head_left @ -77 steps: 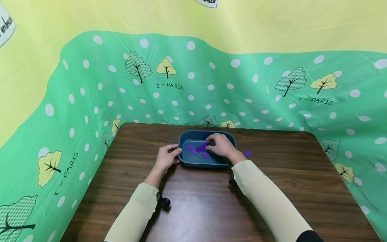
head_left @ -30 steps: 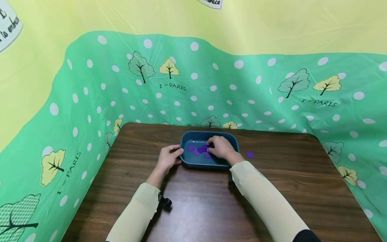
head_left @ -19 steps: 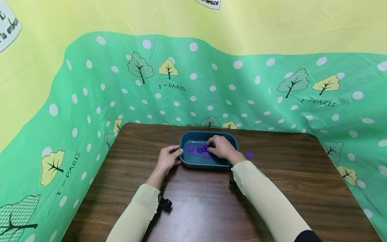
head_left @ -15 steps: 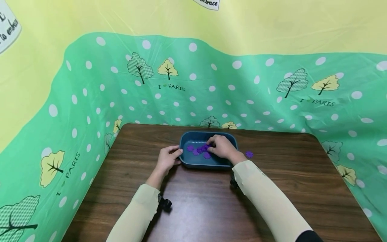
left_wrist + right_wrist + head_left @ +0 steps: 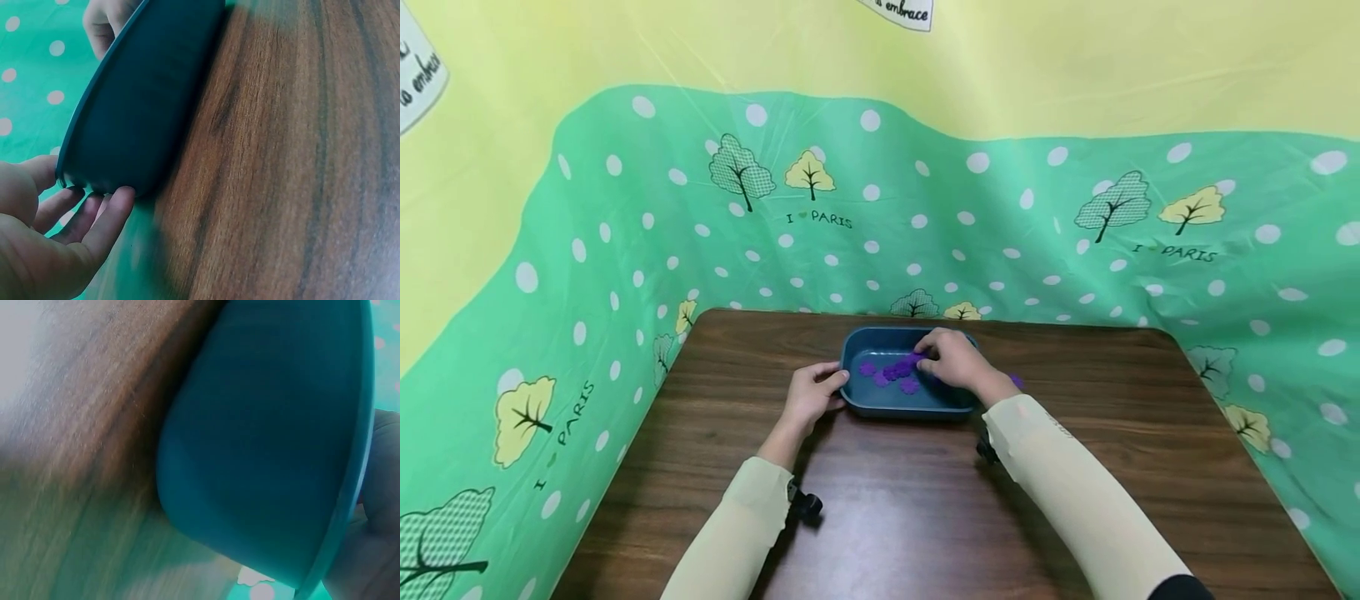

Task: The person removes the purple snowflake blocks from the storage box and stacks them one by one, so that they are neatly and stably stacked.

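Left grip [image 5: 812, 392] holding blue tray [image 5: 895, 412], right grip [image 5: 953, 360] curved down inside

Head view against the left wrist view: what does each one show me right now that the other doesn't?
Only the head view shows the purple flower-shaped pieces inside the blue bin, the pale sleeves and the printed trees.

Only the left wrist view shows clearly where the left hand's fingertips meet the bin's outer wall below the rim.

Both share the bin, the left hand, part of the right hand, the wooden table and dotted green cloth.
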{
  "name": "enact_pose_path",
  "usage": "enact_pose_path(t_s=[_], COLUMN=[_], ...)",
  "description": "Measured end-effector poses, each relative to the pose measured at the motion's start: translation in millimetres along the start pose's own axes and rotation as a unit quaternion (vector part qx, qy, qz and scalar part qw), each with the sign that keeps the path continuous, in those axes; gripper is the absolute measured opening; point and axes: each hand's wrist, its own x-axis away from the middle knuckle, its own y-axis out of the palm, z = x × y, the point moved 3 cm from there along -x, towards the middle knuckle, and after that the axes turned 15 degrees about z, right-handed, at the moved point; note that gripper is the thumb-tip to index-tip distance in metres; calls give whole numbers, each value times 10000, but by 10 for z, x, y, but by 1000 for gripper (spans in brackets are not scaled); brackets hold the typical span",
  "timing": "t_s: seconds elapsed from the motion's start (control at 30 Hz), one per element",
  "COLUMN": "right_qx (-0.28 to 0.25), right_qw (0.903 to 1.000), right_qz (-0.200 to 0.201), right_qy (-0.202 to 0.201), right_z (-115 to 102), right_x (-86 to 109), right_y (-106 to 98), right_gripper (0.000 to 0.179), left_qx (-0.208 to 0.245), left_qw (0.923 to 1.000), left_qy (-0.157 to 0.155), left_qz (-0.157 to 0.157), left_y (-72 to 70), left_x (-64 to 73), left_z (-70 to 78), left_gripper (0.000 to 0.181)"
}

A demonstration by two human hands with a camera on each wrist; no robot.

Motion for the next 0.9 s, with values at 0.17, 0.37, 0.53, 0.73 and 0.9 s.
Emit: enact_pose_path(t_s=[0.17,0.37,0.53,0.73,0.9], right_qx=[-46,-231,-311,-298,-381], right_qw=[9999,9992,9984,9976,9965], right_qz=[127,294,457,581,725], right_qy=[-58,-109,-152,-239,-160], right_z=[-7,32,81,153,236], right_x=[27,97,179,295,392], right_y=[-81,-203,-313,-431,-528], right_gripper=[21,21,21,22,23], left_qx=[-22,10,30,39,64], left_qw=[10000,10000,10000,10000,9999], left_qy=[26,2,-16,-87,-104], left_qz=[-33,-28,-29,-23,-28], left_y=[-8,-1,5,1,-7], left_x=[3,7,-4,3,8], left_z=[-5,-1,-11,-12,-9], left_gripper=[39,39,39,40,40])
